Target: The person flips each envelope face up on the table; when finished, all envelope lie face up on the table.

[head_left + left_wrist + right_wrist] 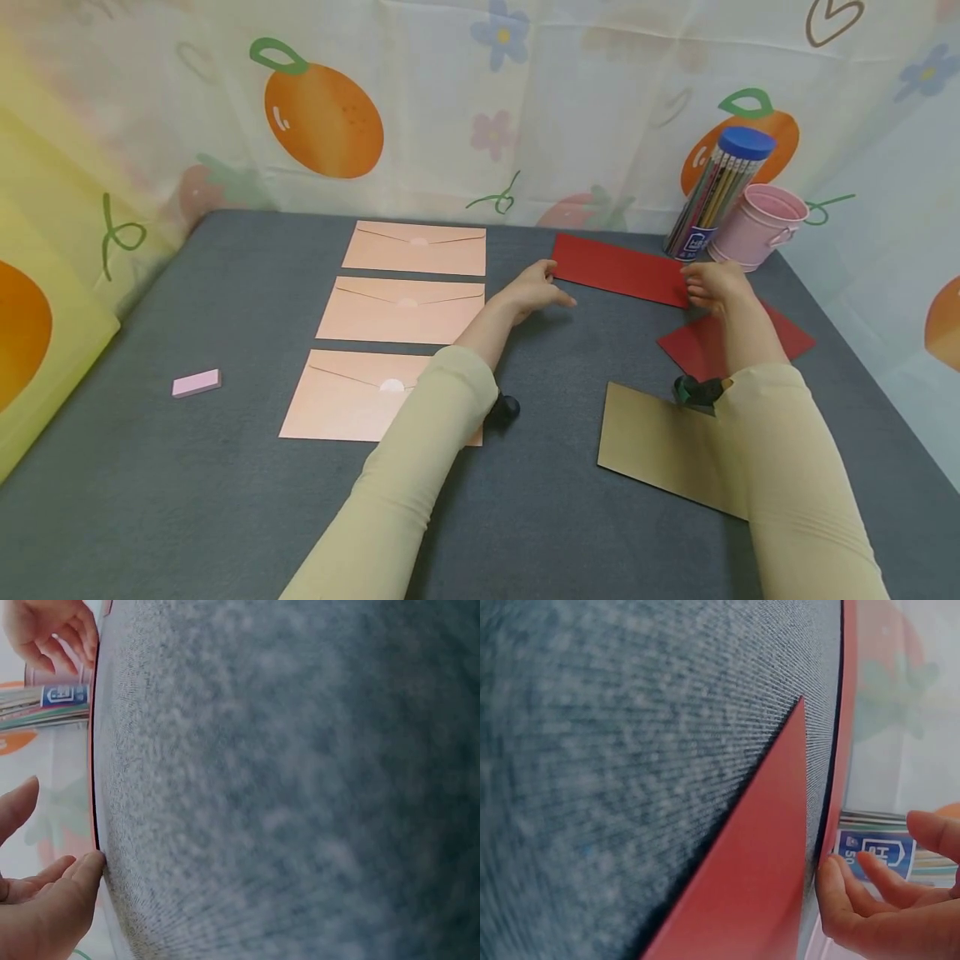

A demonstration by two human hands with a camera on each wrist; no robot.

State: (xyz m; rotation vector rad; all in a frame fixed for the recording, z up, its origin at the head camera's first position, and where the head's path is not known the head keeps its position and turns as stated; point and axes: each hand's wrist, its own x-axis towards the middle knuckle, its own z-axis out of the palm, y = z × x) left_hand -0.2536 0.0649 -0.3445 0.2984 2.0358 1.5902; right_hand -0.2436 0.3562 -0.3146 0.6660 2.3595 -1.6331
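Observation:
A red envelope [621, 268] lies flat at the back of the table, between my two hands. My left hand [531, 289] touches its left end with the fingertips, the thumb [19, 806] held apart from them. At the right end, the fingertips of my right hand [717, 285] rest against the edge, and the right thumb [934, 832] stands away from the paper. A second red envelope [783, 333] lies askew under my right wrist, partly hidden by it. Nearer to me is a gold envelope [660, 442], its right part covered by the right sleeve.
Three peach envelopes [412, 310] lie in a column left of centre, the nearest partly behind my left sleeve. A pink eraser-like block [197, 383] sits far left. A blue-lidded tube of pencils [712, 196] and a pink bucket [757, 229] stand at the back right.

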